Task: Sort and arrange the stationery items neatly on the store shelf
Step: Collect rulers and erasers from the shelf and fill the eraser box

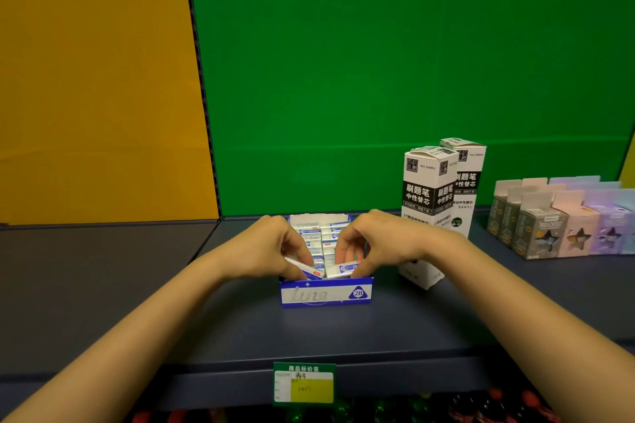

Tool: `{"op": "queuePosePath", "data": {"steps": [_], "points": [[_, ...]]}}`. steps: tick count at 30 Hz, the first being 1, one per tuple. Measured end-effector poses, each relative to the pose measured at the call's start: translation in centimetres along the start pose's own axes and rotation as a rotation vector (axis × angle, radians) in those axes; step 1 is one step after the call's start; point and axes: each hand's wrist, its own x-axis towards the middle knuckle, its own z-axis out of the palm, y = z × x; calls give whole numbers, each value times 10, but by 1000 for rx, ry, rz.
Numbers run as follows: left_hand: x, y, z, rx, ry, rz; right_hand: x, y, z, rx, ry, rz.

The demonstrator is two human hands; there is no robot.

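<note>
Shelf (343,330): dark blue-grey, with yellow back panel at left and green at centre.

Left hand (264,251): over the left side of the box, fingers pinched on a small white-and-blue eraser (307,271), tilted at the front row.

Eraser display box (325,294): blue and white, open-topped, marked "2B", mid-shelf; packed with rows of wrapped erasers (labels too small to read).

Right hand (381,244): over the right side, fingers closed on a second eraser (343,268) at the front.

Price tag (304,383): green and yellow, on the shelf's front edge.

Refill boxes (429,203): two tall white-and-black cartons, just right of the right hand.

Small star-window cartons (556,223): grey, pink and lilac, in rows at far right.
</note>
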Motion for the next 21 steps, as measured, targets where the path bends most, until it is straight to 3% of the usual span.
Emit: {"op": "queuePosePath", "data": {"steps": [11, 21], "points": [[6, 5, 1, 139, -22, 15, 10, 5, -6, 26, -127, 37], [4, 4, -1, 119, -44, 31, 9, 14, -4, 71, -117, 5]]}}
